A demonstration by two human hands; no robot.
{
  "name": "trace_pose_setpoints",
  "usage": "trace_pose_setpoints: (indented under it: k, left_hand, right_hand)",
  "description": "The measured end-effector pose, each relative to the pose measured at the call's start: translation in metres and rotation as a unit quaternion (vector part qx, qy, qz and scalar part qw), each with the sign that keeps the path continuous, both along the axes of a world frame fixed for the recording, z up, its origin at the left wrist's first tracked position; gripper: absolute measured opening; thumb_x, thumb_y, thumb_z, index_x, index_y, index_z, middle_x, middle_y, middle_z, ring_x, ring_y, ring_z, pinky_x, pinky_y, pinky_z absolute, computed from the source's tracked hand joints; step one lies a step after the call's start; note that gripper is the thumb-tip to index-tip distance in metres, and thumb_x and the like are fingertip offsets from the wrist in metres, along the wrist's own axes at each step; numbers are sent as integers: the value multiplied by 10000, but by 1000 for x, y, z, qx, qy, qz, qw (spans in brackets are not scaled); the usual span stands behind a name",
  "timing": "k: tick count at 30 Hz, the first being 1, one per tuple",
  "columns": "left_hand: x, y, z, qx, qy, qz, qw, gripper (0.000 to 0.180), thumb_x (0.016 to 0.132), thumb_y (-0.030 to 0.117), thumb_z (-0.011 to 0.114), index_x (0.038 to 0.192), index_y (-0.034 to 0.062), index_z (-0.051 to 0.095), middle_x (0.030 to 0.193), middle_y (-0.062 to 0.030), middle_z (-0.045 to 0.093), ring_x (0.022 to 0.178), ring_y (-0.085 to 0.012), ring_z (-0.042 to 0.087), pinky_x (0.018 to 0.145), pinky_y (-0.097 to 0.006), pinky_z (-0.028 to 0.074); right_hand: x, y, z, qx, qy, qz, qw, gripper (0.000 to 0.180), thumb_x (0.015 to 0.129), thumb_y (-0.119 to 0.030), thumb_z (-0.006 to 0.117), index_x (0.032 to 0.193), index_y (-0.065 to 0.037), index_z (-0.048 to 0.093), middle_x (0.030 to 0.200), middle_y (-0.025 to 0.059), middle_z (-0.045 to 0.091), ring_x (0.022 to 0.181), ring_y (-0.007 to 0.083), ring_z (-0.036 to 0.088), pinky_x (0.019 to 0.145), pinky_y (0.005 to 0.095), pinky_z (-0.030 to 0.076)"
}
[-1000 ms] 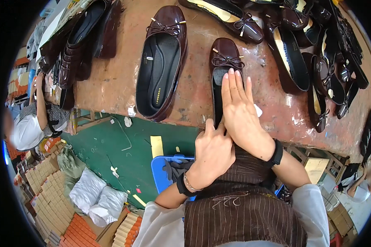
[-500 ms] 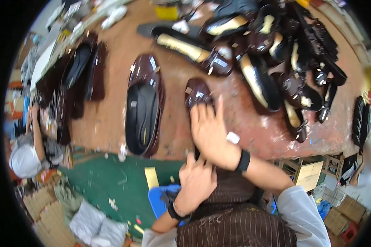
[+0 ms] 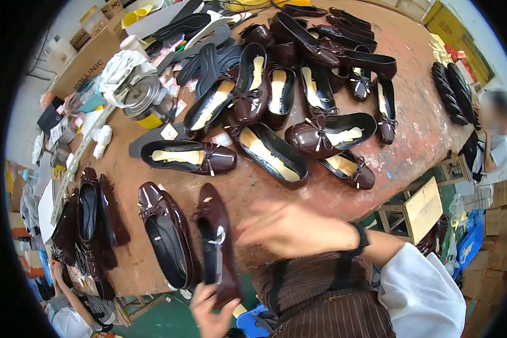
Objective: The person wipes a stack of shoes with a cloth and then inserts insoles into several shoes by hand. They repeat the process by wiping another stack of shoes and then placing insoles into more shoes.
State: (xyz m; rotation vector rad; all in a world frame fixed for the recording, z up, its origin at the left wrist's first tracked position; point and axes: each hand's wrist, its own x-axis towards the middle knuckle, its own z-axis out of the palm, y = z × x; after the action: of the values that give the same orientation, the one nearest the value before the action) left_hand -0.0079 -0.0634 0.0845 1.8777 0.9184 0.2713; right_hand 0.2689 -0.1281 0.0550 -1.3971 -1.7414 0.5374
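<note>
A glossy burgundy shoe [image 3: 225,256] is gripped at its heel end between the thumb and fingers of a worker's left hand [image 3: 211,311], at the near edge of a worn reddish worktop [image 3: 417,135]. Its toe points toward the far edge and its side is turned up; whether any part of it rests on the surface cannot be told. Just to its left lies a bow-trimmed shoe [image 3: 191,248] with a dark insole [image 3: 169,248]. The right hand [image 3: 293,228], blurred, reaches leftward with fingers outstretched and nothing visible in its grasp; whether its fingertips touch the held shoe is unclear. The step in hand appears to be positioning this one shoe beside its neighbor. The next move would seem to call for a steady heel grip, the shoe leveled and room kept between the two glossy sides, lest they rub. Toward the far edge spreads a cluster of similar shoes [image 3: 247,108], several showing pale footbeds [image 3: 177,156]. Loose dark insoles [image 3: 208,70] lie near a can [image 3: 146,107] toward the far left corner. More burgundy footwear [image 3: 114,222] stands along the left edge.
</note>
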Motion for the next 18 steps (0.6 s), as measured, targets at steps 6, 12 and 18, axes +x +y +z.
trace_pose_setpoints:
  k: [6,12,18]
  left_hand:
    - [-36,54,-15,343,5,136,930,278,690,25,782,931,-41,661,889,-142,652,867,-368,586,1012,-424,399]
    - [-24,59,-22,389,297,-15,872,324,841,215,706,709,-55,585,719,-188,535,913,-430,492,1145,-547,258]
    - [-7,32,-3,282,516,-19,809,578,805,285,819,1261,-1,610,1246,-314,579,1180,-451,557,1083,-534,406]
  right_hand:
    - [137,-73,-27,-5,-361,-469,806,239,680,21,649,905,-45,692,905,86,647,1035,282,588,1077,461,402]
    - [181,-107,-48,-79,-304,-422,850,161,705,-54,722,858,-89,685,818,50,617,960,263,596,1131,516,342]
    - [194,-80,-3,125,-241,-443,854,135,741,-104,741,852,-77,669,809,51,605,877,256,606,1088,498,395]
